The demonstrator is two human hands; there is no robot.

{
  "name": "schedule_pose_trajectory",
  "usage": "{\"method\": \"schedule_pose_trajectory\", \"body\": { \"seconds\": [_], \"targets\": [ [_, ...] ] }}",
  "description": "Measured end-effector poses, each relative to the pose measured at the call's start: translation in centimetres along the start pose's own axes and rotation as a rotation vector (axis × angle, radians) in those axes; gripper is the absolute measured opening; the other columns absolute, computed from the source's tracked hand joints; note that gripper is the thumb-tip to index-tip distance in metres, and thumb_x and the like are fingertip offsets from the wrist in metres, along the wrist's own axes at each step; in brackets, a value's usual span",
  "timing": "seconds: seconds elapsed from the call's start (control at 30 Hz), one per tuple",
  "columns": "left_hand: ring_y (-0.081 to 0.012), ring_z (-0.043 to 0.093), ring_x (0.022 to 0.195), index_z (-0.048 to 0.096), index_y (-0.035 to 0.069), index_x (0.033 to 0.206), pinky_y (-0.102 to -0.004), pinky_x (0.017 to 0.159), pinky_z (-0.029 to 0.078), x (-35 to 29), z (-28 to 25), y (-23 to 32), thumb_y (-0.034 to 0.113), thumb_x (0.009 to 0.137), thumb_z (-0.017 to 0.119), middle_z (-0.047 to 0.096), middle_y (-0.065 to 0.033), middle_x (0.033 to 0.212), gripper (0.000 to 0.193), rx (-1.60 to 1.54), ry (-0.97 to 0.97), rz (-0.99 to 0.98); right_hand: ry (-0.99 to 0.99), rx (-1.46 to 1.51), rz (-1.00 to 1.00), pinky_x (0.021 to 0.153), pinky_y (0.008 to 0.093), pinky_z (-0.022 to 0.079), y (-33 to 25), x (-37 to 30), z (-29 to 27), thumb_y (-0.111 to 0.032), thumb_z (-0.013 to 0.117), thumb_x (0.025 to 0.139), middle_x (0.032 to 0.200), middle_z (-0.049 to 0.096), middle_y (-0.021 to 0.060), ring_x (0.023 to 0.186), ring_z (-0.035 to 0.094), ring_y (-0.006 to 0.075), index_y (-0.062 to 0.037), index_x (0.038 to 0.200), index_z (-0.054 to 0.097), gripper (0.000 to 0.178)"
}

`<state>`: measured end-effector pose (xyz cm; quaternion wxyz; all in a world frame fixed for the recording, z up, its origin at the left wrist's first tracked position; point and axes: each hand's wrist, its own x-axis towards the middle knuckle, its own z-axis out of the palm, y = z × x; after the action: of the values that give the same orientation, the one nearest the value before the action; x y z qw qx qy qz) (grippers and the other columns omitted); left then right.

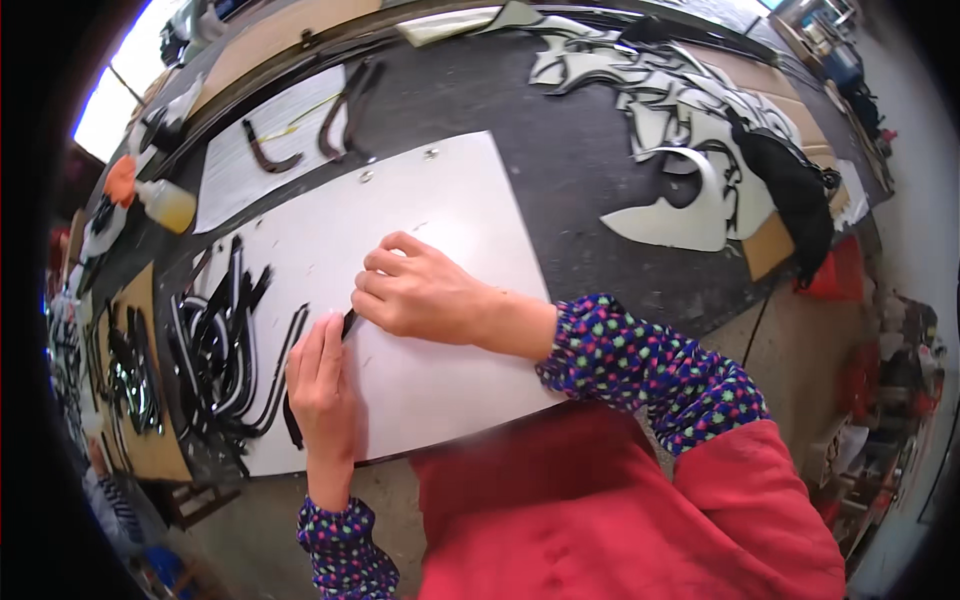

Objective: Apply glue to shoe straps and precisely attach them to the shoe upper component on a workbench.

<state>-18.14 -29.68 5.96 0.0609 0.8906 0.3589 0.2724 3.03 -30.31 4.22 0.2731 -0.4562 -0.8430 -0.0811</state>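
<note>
Pinched and covered

Our left hand [322, 375] covers a black strip [348, 325] on the white board [450, 395], perhaps steadying it, its grip hidden from us; our right hand [410, 290] pinches it farther up; farther left lie loose strips [207, 330], seemingly handy.

Smooth, glossy board [468, 205], matt cloth sleeves [655, 362]

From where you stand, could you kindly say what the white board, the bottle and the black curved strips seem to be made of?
White board: perhaps laminate, smooth, faintly shiny. Bottle: likely translucent plastic, since yellow liquid shows through. Black curved strips: possibly plastic or rubber; light streaks could be gloss or pale edging.
</note>
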Motion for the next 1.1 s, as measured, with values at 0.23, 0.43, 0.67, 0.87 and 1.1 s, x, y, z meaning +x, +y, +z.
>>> {"method": "schedule_pose_trajectory", "body": {
  "seconds": [0.23,0.43,0.67,0.87,1.1],
  "targets": [
    [-0.0312,0.066,0.106,0.067,-0.001,0.124,-0.039,0.093,0.053,1.1,1.2,0.6,-0.011,0.082,0.062,0.071,-0.0148,0.113,0.043,0.204,-0.046,0.112,0.129,0.025,0.478,0.097,0.0404,0.047,3.0,-11.0,-10.2,0.001,0.059,0.087,0.11,0.069,0.0119,0.101,0.066,0.029,-0.0021,0.111,0.066,0.025],
    [-0.0231,0.067,0.097,0.073,0.001,0.113,-0.0346,0.081,0.052,0.2,1.5,2.3,-0.005,0.079,0.067,0.072,-0.0091,0.11,0.035,0.136,-0.057,0.258,0.025,-0.604,1.199,0.096,0.0531,0.044,13.1,-19.7,-18.2,-0.037,0.067,0.094,0.13,0.059,0.0229,0.119,0.055,0.0424,0.0021,0.139,0.042,0.065],
    [-0.025,0.065,0.104,0.072,0.002,0.116,-0.0352,0.082,0.051,-0.6,1.5,3.5,-0.01,0.074,0.063,0.071,-0.0092,0.117,0.045,0.133,-0.07,0.22,0.026,0.027,0.81,0.09,0.031,0.05,10.3,-14.6,-20.9,-0.007,0.062,0.094,0.109,0.066,0.0086,0.1,0.064,0.0161,-0.0005,0.12,0.062,0.027],
    [-0.025,0.062,0.111,0.071,0.004,0.118,-0.0386,0.092,0.048,-1.0,1.5,3.6,-0.001,0.081,0.063,0.068,-0.0082,0.125,0.038,0.072,-0.121,0.169,-0.26,0.471,0.65,0.102,0.0397,0.046,5.9,-6.9,-15.1,-0.001,0.068,0.079,0.129,0.057,0.0161,0.113,0.059,0.0287,-0.0028,0.131,0.048,0.056],
    [-0.021,0.061,0.113,0.07,0.01,0.12,-0.0364,0.094,0.047,-1.2,1.8,3.3,0.009,0.085,0.065,0.067,-0.0042,0.127,0.036,0.02,-0.135,0.206,-0.705,0.753,0.296,0.092,0.0353,0.051,8.7,-4.5,-12.9,-0.021,0.091,0.066,0.13,0.059,0.0133,0.112,0.061,0.027,-0.0033,0.138,0.054,0.082]
  ]
}}
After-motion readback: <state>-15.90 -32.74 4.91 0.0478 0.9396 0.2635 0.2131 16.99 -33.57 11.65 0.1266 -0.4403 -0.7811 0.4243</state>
